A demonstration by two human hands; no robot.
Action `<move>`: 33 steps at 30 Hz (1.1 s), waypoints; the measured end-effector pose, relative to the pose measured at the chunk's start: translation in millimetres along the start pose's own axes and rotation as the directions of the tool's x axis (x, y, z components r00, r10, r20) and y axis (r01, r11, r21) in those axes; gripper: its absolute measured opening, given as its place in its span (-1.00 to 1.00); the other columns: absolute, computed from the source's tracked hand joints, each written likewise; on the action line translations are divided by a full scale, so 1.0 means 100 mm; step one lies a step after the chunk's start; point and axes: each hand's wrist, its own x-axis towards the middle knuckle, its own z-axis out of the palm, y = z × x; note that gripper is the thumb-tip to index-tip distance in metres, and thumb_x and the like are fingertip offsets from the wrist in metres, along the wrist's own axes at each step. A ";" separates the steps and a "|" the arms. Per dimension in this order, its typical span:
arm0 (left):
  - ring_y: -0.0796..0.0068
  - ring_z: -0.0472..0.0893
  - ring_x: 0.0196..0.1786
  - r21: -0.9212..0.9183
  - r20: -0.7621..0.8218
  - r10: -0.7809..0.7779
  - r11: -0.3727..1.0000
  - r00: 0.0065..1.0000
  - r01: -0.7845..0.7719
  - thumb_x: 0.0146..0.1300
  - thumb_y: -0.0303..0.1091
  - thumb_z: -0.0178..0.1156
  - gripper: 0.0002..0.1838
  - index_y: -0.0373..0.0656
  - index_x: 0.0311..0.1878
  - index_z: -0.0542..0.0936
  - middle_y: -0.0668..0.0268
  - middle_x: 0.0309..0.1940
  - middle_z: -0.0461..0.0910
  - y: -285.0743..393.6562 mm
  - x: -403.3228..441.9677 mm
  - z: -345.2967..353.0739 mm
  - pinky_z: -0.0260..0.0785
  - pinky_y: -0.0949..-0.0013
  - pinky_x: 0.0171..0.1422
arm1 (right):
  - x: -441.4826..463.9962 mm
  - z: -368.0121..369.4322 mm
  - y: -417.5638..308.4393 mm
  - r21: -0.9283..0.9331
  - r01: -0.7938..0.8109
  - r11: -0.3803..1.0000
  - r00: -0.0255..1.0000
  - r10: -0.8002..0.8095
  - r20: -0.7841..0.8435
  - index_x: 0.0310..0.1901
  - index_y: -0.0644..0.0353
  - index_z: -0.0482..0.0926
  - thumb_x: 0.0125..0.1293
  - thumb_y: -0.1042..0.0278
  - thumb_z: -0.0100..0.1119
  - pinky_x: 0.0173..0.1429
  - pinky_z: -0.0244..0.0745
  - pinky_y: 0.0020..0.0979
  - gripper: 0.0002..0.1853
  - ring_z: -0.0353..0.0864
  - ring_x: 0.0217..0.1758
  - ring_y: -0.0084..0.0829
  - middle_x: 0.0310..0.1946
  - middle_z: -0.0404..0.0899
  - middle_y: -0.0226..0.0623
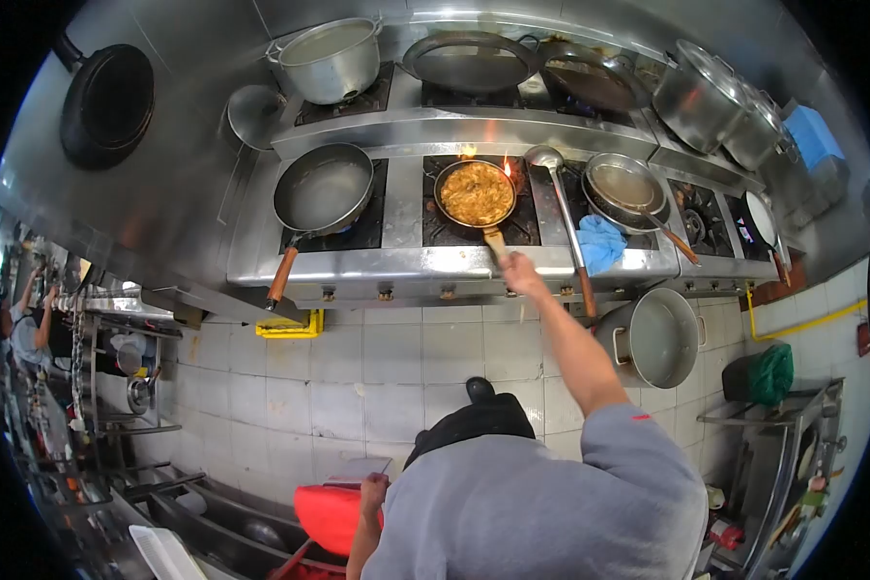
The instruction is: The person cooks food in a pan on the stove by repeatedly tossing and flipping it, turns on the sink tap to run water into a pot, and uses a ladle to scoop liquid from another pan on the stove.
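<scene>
My right hand (520,275) is closed around the light wooden handle of a frying pan (449,218). The pan sits on a front burner, with browned food in a sauce (477,192) spread across it. Flames (507,168) show at its back and right edges. Low by my left side, my left hand (374,491) has its fingers curled. What it holds, if anything, cannot be made out. A red object (327,515) lies just beside that hand.
An empty frying pan (325,188) stands left, its handle jutting forward. A long ladle (563,213) and a blue cloth (601,244) lie to the right. Large pots and pans line the back burners. A big pot (665,338) stands below the stove front at right.
</scene>
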 end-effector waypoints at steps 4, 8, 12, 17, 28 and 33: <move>0.47 0.50 -0.51 -0.266 -0.012 0.022 0.964 1.000 -0.024 0.03 -0.36 0.07 -0.78 -0.36 -0.35 0.49 0.20 -0.55 0.53 -0.48 0.31 0.17 0.36 0.45 -0.38 | 0.24 -0.65 0.32 -0.206 -0.014 0.978 0.990 -0.016 -0.143 -0.38 0.32 0.48 0.15 0.12 -0.07 -0.22 0.33 -0.12 -0.65 0.45 -0.26 0.03 -0.43 0.48 0.10; 0.48 0.48 -0.50 -0.206 -0.001 0.042 0.978 0.999 -0.042 0.02 -0.39 0.09 -0.81 -0.35 -0.39 0.49 0.23 -0.56 0.51 -0.69 0.37 0.24 0.35 0.43 -0.38 | 0.15 -0.15 0.26 -0.217 0.070 0.974 0.979 -0.109 -0.175 -0.43 0.32 0.48 0.13 0.17 -0.02 -0.32 0.36 -0.15 -0.69 0.50 -0.36 -0.02 -0.51 0.49 0.07; 0.49 0.46 -0.47 -0.127 0.024 0.139 0.983 0.990 -0.135 0.01 -0.41 0.10 -0.85 -0.32 -0.42 0.50 0.25 -0.56 0.51 -0.82 0.37 0.27 0.33 0.42 -0.36 | 0.03 0.08 0.12 -0.011 0.021 1.000 0.996 -0.022 -0.084 -0.43 0.29 0.49 0.15 0.18 -0.05 -0.31 0.37 -0.17 -0.70 0.51 -0.36 -0.05 -0.52 0.50 0.02; 0.48 0.47 -0.46 -0.195 -0.021 0.131 0.972 0.991 -0.133 0.00 -0.42 0.09 -0.87 -0.30 -0.42 0.50 0.23 -0.55 0.51 -0.73 0.21 0.29 0.32 0.41 -0.34 | 0.12 -0.63 0.26 -0.200 -0.059 0.978 0.976 0.014 -0.216 -0.39 0.26 0.48 0.14 0.18 -0.09 -0.24 0.36 -0.07 -0.71 0.47 -0.27 0.03 -0.44 0.50 0.04; 0.42 0.51 -0.51 -0.233 -0.032 0.018 0.972 0.999 -0.025 0.04 -0.45 0.04 -0.88 -0.33 -0.42 0.49 0.19 -0.56 0.52 -0.28 0.20 0.17 0.36 0.41 -0.38 | 0.17 -0.69 0.41 -0.245 0.005 0.969 0.986 -0.046 -0.162 -0.38 0.28 0.51 0.14 0.20 -0.10 -0.34 0.36 -0.20 -0.70 0.52 -0.37 -0.07 -0.52 0.51 -0.01; 0.43 0.50 -0.50 -0.204 0.031 0.033 0.979 0.999 -0.026 0.04 -0.43 0.05 -0.85 -0.35 -0.39 0.48 0.20 -0.55 0.52 -0.58 0.37 0.22 0.37 0.40 -0.38 | -0.07 0.04 0.18 -0.027 0.129 0.991 0.966 -0.132 -0.222 -0.43 0.32 0.47 0.15 0.17 -0.08 -0.26 0.36 -0.14 -0.68 0.49 -0.32 0.01 -0.49 0.48 0.11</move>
